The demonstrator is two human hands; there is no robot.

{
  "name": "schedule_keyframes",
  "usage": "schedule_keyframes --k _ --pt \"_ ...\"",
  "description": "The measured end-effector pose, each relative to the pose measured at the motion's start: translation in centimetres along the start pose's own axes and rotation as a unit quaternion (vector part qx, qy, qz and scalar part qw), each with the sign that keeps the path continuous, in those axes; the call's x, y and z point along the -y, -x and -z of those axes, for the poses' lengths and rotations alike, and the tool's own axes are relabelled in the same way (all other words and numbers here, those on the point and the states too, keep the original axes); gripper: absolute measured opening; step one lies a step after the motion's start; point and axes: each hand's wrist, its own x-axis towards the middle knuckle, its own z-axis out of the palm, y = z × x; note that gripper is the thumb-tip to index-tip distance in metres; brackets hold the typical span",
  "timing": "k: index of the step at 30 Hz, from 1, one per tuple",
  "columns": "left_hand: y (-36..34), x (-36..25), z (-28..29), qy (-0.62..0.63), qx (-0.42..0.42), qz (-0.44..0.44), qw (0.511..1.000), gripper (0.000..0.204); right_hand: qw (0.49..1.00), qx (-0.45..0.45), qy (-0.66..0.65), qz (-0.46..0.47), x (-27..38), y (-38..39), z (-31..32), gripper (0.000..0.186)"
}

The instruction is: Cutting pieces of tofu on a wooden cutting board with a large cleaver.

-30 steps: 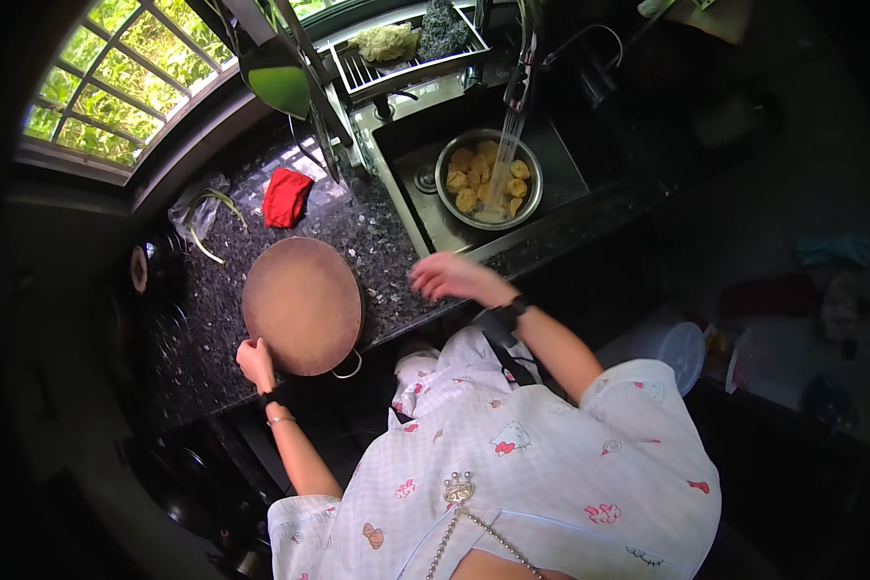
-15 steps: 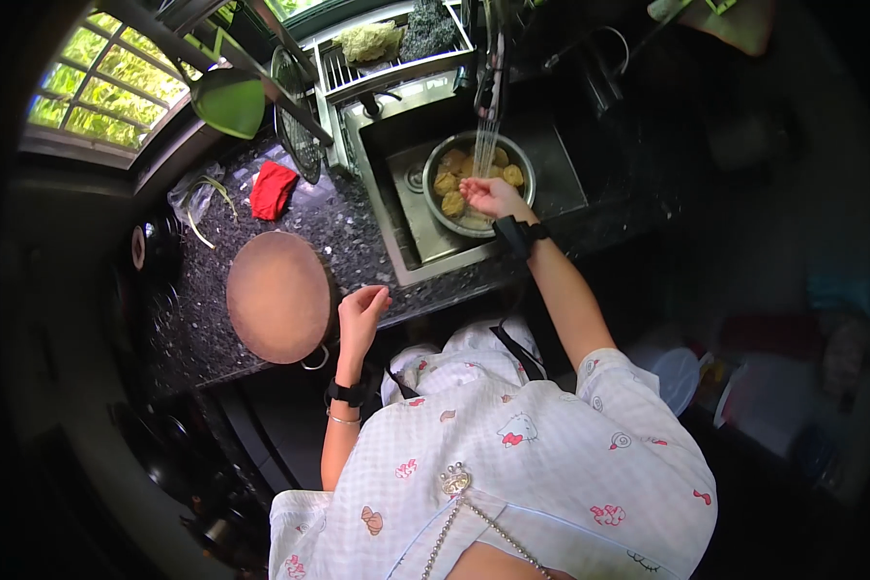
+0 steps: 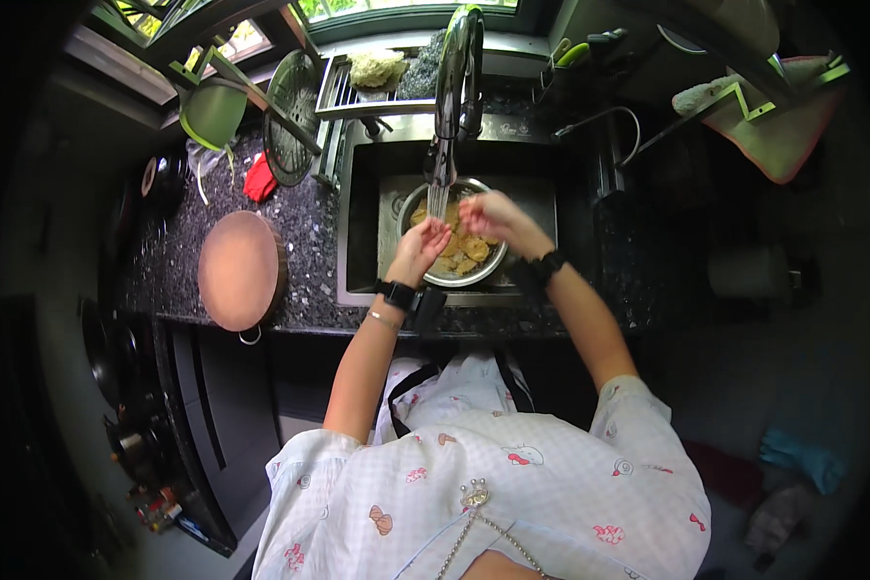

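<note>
A round metal bowl (image 3: pixel 462 280) rests in the steel sink. It holds several round yellow-brown pieces (image 3: pixel 472 249) in water. Over its left side is my left hand (image 3: pixel 420 251), fingers curled together under the running water (image 3: pixel 438 201); whether something small is in them is hidden. My right hand (image 3: pixel 496 218) hovers above the bowl's right part, its bent fingers smeared by motion, so what it holds, if anything, does not show. The faucet (image 3: pixel 445 159) reaches down over the bowl between the sink's back edge and my hands.
A round wooden chopping board (image 3: pixel 239 271) lies on the dark speckled counter (image 3: pixel 309 242) at left. Behind it are a red cloth (image 3: pixel 259 179) and a green spatula (image 3: pixel 213 116). A rack with a scrubber (image 3: pixel 377 68) stands behind the sink (image 3: pixel 350 232). At right hangs a towel (image 3: pixel 764 121).
My left hand has moved from beside the chopping board to the water stream over the bowl. My right hand has shifted out of the stream to its right. The view has turned.
</note>
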Motion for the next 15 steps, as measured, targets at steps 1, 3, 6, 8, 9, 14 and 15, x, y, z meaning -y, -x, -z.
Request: schedule_keyframes --k 1,3,6,8,9,14,15 --pt "-0.7 0.4 -0.6 0.026 -0.023 -0.003 0.999 0.016 0.999 0.025 0.016 0.023 1.7 -0.9 1.2 0.009" --pt "-1.0 0.0 0.7 0.066 -0.029 -0.016 0.997 0.016 0.995 -0.071 0.068 0.023 4.7 -0.9 -3.7 0.011" --pt "-1.2 0.3 -1.3 0.064 -0.061 0.023 0.996 0.025 0.986 0.139 -0.025 -0.084 8.7 -3.8 -1.5 0.009" --pt "-0.6 -0.1 -1.5 0.044 -0.042 0.043 0.997 0.027 0.999 0.003 -0.025 -0.043 9.9 -5.4 -2.5 0.004" --pt "-0.2 -0.4 -1.2 0.046 -0.047 0.042 0.997 0.027 0.999 -0.03 -0.037 -0.022 10.2 -5.8 -2.7 0.002" --pt "2.4 -3.1 2.2 -0.209 -0.056 0.063 0.974 0.021 0.987 0.091 -0.115 0.066 10.7 -4.7 -2.6 0.017" --pt "3.4 -3.7 2.2 -0.274 -0.12 0.063 0.952 0.02 0.985 0.121 -0.089 0.083 9.8 -3.9 -2.5 0.018"
